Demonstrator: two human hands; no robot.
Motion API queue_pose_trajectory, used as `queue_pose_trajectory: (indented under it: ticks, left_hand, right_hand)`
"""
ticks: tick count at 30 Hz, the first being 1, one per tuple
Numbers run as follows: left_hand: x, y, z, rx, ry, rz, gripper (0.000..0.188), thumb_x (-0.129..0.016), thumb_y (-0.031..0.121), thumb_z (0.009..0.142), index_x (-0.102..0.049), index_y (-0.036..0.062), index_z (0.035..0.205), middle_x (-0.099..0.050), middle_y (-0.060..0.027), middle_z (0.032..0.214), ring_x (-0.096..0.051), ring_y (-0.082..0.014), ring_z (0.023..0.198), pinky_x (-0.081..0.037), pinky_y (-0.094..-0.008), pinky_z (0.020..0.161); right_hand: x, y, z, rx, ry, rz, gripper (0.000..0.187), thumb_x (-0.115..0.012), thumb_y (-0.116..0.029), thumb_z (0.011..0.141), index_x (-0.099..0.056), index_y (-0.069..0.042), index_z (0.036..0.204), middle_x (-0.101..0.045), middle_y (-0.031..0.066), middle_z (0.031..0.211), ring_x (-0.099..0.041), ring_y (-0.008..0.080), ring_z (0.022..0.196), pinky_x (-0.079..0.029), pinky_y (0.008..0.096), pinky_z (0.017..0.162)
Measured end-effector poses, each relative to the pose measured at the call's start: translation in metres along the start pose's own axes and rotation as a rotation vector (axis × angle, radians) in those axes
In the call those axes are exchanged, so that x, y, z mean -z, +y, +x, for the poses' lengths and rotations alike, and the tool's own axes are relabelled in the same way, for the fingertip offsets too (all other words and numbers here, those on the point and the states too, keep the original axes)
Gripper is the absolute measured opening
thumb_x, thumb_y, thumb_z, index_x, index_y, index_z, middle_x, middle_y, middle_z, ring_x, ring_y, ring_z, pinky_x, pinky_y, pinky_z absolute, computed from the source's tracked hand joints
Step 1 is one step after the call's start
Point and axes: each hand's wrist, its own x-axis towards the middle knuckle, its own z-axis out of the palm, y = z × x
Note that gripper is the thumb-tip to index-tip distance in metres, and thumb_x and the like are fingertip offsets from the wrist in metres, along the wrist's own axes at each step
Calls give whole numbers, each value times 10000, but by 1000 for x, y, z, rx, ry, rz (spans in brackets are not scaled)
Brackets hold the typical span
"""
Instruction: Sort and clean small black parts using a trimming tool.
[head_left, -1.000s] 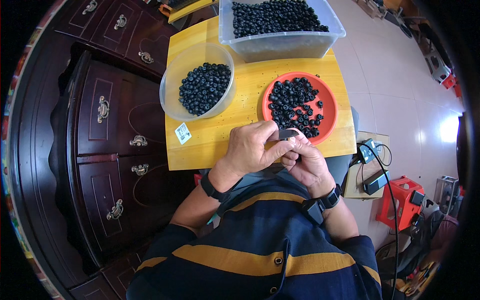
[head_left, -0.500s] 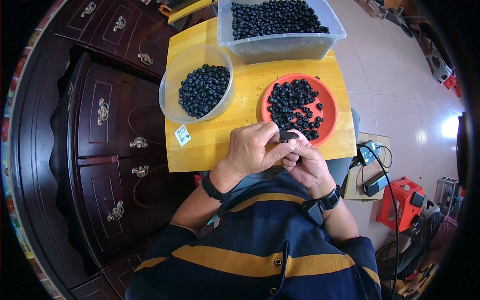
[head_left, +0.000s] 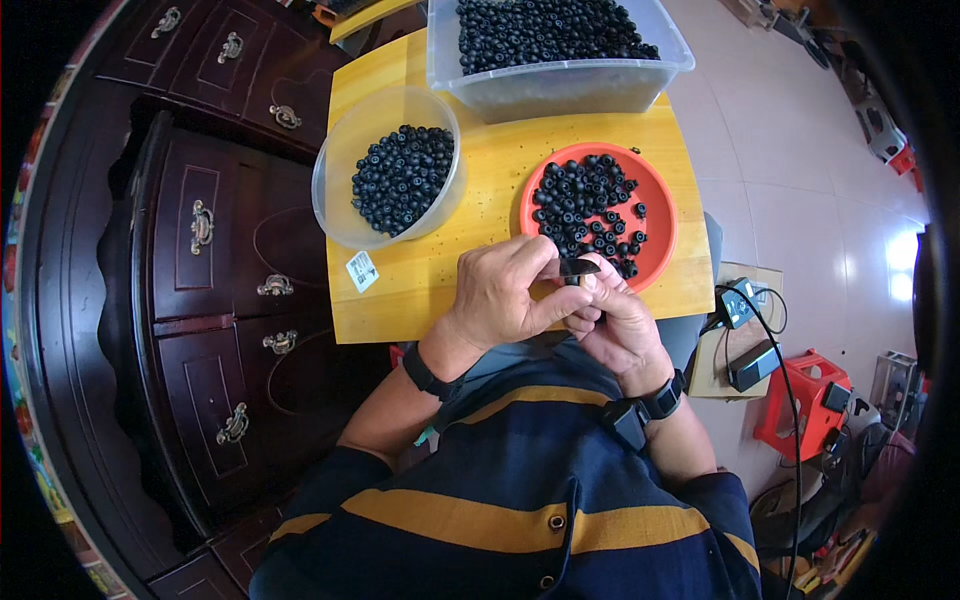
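My left hand (head_left: 506, 295) is closed, its curled fingers gripping a small dark knife blade (head_left: 578, 267); any handle is hidden in the hand. Tip to tip with it, my right hand (head_left: 617, 322) pinches a small black ring-like part (head_left: 573, 281), mostly covered by fingers and blade. Both hands meet at the near rim of a red round plate (head_left: 655, 235), where many small black hollow parts (head_left: 585, 195) lie scattered.
On the yellow wooden table (head_left: 490, 185) stand a clear round tub (head_left: 337, 190) and a larger clear bin (head_left: 560, 92), both holding such black parts. A white label (head_left: 362, 271) lies at left. A dark wooden cabinet (head_left: 200, 270) flanks the table; a red stool (head_left: 800, 405) stands right.
The blade has tilted slightly between my fingers, and more of the black part shows beneath it. Both hands keep nearly the same place and grip; the view has shifted a little.
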Motion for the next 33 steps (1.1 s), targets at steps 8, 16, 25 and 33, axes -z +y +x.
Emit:
queue_pose_trajectory:
  ticks: [8,16,25,33]
  left_hand:
    - [-4,-3,-2,10,-38,7,417,-766,437,865,-587,77,756,-582,-68,651,-615,-259,559,-468,-356,508]
    - [-9,-5,-3,5,-14,-47,412,-788,413,851,-579,73,745,-568,-71,631,-593,-239,536,-452,-343,493]
    - [0,5,-1,57,34,3,410,-828,414,809,-599,75,838,-589,-64,669,-596,-230,572,-468,-334,531]
    - [-5,10,1,53,4,31,446,-784,489,824,-573,100,773,-596,-47,660,-629,-250,569,-470,-374,500]
  right_hand:
    - [4,-1,1,-2,0,13,147,-647,-113,980,-628,-80,1123,-612,-15,885,-482,36,666,-435,189,598]
    - [5,-3,1,22,57,-19,174,-644,-124,985,-632,-84,1154,-607,-20,887,-483,41,669,-432,195,603]
    - [-5,-6,0,67,71,-42,150,-653,-144,988,-618,-91,1123,-593,-15,876,-457,37,659,-423,196,604]
    - [-4,-6,-4,45,38,-51,112,-643,-143,994,-601,-98,1087,-592,-17,893,-459,32,652,-419,187,593]
